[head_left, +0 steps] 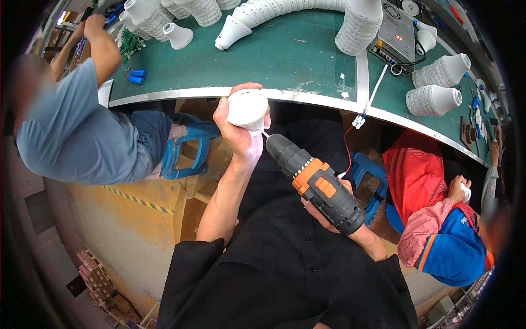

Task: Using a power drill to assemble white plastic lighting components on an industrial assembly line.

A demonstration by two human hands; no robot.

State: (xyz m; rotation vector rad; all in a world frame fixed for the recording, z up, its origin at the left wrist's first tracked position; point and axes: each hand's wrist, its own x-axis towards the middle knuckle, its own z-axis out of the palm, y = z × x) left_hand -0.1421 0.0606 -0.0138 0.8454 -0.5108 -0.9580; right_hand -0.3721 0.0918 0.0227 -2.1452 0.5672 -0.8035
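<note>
A: Where's the part?
B: White cone-shaped housing (247, 108), in the left hand (239, 134). Clock centred on the housing, 12 toward the green bench (285, 63): palm at 7, thumb wrapped up the 9–10 side, fingers round the far side at 12, a fingertip showing at 3–4.

A: Left grip closed?
B: Yes, curled round the housing, wide end facing up toward the camera. It overlaps the bench's near edge in view.

A: Right hand?
B: Right hand (322, 216) at 5 o'clock, well apart from the housing, gripping the black-and-orange drill (318, 183). Drill body hides most of the fingers. Trigger finger: can't tell.

A: Bit?
B: Drill points toward 10–11. Bit (266, 134) reaches the housing's side at 4–5. Can't tell if it's in the wall or just at it.

A: Around it?
B: Loose housing (178, 37) between 10 and 11, curved row of nested ones (290, 9) at 12–1, upright stack (357, 30) at 2, metal power supply (393, 34) just beyond. Blue cells (136, 76) between 9 and 10. Co-worker in a grey-blue shirt (90, 129) at 9, another in a blue vest (453, 255) at 4.
</note>
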